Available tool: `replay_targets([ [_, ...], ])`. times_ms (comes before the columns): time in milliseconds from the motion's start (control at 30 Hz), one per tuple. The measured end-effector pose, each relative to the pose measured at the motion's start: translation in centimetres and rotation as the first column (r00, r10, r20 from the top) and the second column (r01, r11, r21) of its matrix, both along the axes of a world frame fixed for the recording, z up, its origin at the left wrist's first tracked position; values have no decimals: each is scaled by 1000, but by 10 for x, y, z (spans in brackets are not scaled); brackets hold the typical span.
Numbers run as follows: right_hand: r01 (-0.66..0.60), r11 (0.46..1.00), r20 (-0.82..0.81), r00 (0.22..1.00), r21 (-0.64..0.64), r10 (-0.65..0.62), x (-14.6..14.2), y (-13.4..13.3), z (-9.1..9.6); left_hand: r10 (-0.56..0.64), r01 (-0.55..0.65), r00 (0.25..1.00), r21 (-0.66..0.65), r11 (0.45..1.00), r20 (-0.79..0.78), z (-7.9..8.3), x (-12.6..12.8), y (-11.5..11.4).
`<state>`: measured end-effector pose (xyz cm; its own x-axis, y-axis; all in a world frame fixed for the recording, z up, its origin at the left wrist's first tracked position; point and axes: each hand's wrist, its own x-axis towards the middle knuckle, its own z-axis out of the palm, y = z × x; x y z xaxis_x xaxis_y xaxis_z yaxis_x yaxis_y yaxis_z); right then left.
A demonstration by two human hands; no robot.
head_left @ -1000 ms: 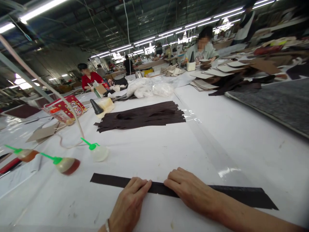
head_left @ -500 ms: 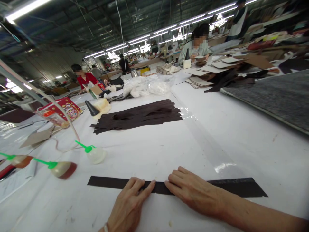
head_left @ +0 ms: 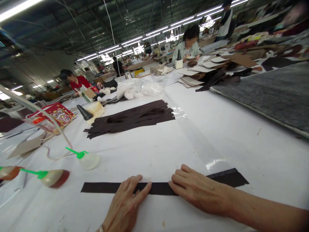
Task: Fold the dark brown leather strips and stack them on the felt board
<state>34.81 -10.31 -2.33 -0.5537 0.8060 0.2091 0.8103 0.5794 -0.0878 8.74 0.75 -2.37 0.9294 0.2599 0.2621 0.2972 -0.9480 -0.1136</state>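
Observation:
A long dark brown strip point(head_left: 100, 188) lies crosswise on the white tabletop, narrower on the left and wider at its right end. Its material, leather or cloth, I cannot tell for sure. My left hand point(head_left: 126, 199) holds the strip left of its middle, fingers bent over it and thumb on its right side. Fingers pressed together, my right hand point(head_left: 193, 188) grips the strip farther right, its fingertips on the dark surface. A short stretch of strip shows between the hands; the right hand and forearm hide another part.
Beyond lies a pile of dark brown strips point(head_left: 132, 117). Squeeze bottles with green spouts point(head_left: 89, 160) stand at left, near a black cone on a pale block point(head_left: 93, 112). A grey board point(head_left: 270, 90) lies at right. Co-workers sit behind stacked pieces and plastic bags point(head_left: 140, 87).
The strip's right end has swung away from me and a bend shows near my right hand. My hands are slightly farther apart. The whole view has shifted a little.

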Motion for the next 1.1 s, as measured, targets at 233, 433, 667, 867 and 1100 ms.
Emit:
replay_targets([
  [233, 25, 999, -35, 999, 47, -24, 12, -14, -2, -158, 152, 987, -115, 982, -44, -5, 9, 3],
  [433, 26, 999, -6, 1000, 28, -26, 23, -24, -2, -129, 103, 972, -138, 985, -198, 2, 19, -1],
  [667, 35, 999, 19, 999, -3, -35, 40, -40, 2, -145, 135, 985, -93, 986, -99, 9, 31, -4],
  [867, 56, 998, 26, 998, 7, -56, 46, -48, 6, -170, 172, 985, -181, 968, 25, 12, 57, -19],
  [1100, 66, 993, 64, 995, 93, -72, 46, -53, 4, -215, 212, 976, -349, 913, 33, -6, 104, -55],
])
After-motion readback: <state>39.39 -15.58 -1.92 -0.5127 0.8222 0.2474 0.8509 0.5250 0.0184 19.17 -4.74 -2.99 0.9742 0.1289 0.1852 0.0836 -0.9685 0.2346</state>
